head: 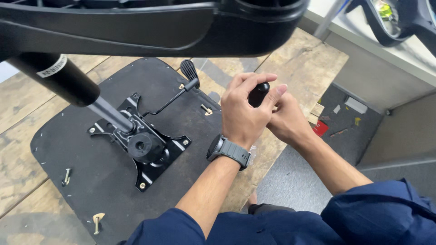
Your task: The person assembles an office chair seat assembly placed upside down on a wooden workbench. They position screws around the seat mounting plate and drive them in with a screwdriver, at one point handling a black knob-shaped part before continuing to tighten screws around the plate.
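Single head-worn view, steeply downward, close over the workbench.

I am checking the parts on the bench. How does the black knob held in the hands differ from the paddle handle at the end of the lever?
The black knob is rounded and glossy; the paddle handle is flat and ribbed. The knob is gripped between the left hand and right hand; the paddle handle is untouched, fixed on its lever. Both are black.

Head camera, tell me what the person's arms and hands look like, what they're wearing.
Both hands are bare, no gloves. The left hand has a dark grey wristwatch with a ribbed strap on its wrist. Both arms wear dark navy blue sleeves pushed up near the elbows, leaving the forearms uncovered. The right hand shows no rings or bands.
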